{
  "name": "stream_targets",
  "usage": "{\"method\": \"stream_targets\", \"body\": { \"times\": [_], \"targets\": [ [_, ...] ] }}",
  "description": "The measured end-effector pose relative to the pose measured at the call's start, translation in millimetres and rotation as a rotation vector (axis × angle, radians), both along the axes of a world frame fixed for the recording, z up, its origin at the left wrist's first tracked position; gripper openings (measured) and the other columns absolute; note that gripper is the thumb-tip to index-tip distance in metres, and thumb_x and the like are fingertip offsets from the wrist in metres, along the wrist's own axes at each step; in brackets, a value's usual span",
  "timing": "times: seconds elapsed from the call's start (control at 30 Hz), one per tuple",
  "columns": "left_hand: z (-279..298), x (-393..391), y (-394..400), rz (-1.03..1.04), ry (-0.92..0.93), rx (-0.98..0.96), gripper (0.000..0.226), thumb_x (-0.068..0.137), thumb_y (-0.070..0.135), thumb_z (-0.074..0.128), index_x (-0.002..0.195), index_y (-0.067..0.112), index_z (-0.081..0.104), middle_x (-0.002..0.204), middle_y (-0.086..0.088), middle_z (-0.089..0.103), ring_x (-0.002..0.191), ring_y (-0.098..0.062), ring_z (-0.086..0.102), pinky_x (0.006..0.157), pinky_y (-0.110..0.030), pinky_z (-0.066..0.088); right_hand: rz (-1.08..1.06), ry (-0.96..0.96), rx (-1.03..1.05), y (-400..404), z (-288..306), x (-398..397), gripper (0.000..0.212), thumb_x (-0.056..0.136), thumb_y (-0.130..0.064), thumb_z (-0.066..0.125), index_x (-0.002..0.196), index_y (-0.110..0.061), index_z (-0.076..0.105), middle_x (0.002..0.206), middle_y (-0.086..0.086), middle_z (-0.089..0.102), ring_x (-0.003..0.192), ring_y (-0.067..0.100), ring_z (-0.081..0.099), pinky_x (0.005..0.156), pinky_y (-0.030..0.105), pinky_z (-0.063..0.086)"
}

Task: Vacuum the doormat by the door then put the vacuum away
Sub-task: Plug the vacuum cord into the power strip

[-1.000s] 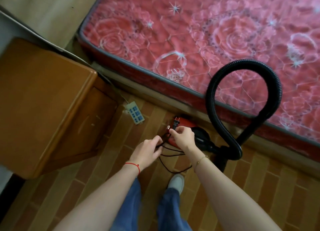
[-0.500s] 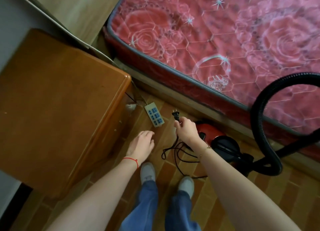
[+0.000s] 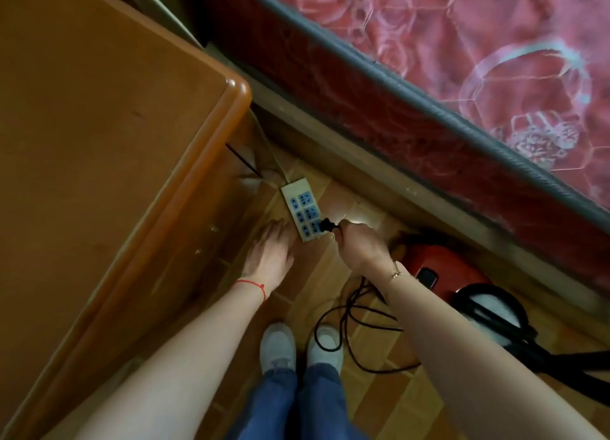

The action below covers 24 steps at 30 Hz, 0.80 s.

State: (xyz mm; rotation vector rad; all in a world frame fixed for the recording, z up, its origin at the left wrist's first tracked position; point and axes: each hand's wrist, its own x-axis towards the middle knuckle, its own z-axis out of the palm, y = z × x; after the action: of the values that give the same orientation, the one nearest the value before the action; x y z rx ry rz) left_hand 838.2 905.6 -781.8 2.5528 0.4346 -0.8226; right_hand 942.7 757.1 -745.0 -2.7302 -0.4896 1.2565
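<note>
Right hand [image 3: 359,246] pinching the black plug [image 3: 326,225], plug pressed against the near end of the cream power strip [image 3: 301,210] at one of its blue sockets; whether the pins are fully seated cannot be told. Left hand [image 3: 269,253] released, fingers straight, lying flat on the wood-pattern floor [image 3: 373,403] just beside the strip's near end, holding nothing. Black cord [image 3: 343,327] trailing from under the right wrist in loose loops over the floor, one loop crossing the toe of the right grey shoe [image 3: 325,344]. Red canister vacuum [image 3: 435,268] on the floor close to the bed base, right of the right forearm, its black hose [image 3: 574,363] running off the right edge. Wooden bedside cabinet [image 3: 99,142] at left, strip lying at its front corner. Red rose-patterned mattress [image 3: 462,43] above. No doormat in view.
</note>
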Motion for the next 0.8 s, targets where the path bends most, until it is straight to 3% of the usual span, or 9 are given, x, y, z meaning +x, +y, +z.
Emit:
{"method": "stream_targets", "body": {
  "times": [0.17, 0.3, 0.47, 0.63, 0.8],
  "targets": [
    [-61, -1, -1, -0.039, -0.002, 0.006, 0.068, 0.1, 0.026, 0.045, 0.154, 0.015, 0.005, 0.161, -0.002, 0.002, 0.148, -0.019, -0.003, 0.118, -0.028, 0.006, 0.108, 0.019, -0.035, 1, -57, -1, 0.029, 0.102, -0.026, 0.038, 0.118, -0.011, 0.057, 0.112, 0.012, 0.065, 0.101, 0.032, 0.063, 0.071, 0.033, 0.042],
    [-106, 4, -5, 0.004, -0.06, -0.049, 0.075, 0.096, 0.021, 0.052, 0.153, 0.011, 0.005, 0.161, -0.007, 0.001, 0.148, -0.02, -0.005, 0.115, -0.023, -0.004, 0.121, 0.029, -0.046, 5, -92, 4, 0.033, 0.103, -0.028, 0.038, 0.123, -0.012, 0.059, 0.118, 0.012, 0.064, 0.108, 0.031, 0.061, 0.079, 0.033, 0.044],
    [-144, 9, -10, -0.046, -0.106, -0.006, 0.081, 0.093, 0.029, 0.056, 0.153, 0.007, 0.006, 0.161, -0.01, 0.0, 0.148, -0.022, -0.005, 0.119, -0.03, -0.001, 0.129, 0.093, -0.047, 19, -118, 7, 0.033, 0.102, -0.027, 0.04, 0.119, -0.007, 0.061, 0.12, 0.014, 0.061, 0.11, 0.031, 0.059, 0.076, 0.03, 0.039],
    [-161, 4, -12, -0.066, -0.128, 0.014, 0.079, 0.095, 0.037, 0.049, 0.153, 0.007, 0.006, 0.161, -0.011, -0.005, 0.148, -0.021, -0.006, 0.12, -0.03, -0.001, -0.024, 0.159, -0.057, 34, -135, 7, 0.033, 0.101, -0.028, 0.042, 0.119, -0.006, 0.058, 0.124, 0.012, 0.06, 0.112, 0.029, 0.059, 0.078, 0.03, 0.041],
    [-166, 3, -10, -0.067, -0.167, 0.006, 0.078, 0.093, 0.027, 0.056, 0.152, 0.006, 0.011, 0.161, -0.011, -0.003, 0.148, -0.022, -0.004, 0.12, -0.031, 0.001, -0.097, 0.218, -0.088, 38, -141, 4, 0.031, 0.097, -0.025, 0.047, 0.121, -0.009, 0.058, 0.124, 0.01, 0.06, 0.107, 0.03, 0.063, 0.076, 0.032, 0.046]
  ]
}}
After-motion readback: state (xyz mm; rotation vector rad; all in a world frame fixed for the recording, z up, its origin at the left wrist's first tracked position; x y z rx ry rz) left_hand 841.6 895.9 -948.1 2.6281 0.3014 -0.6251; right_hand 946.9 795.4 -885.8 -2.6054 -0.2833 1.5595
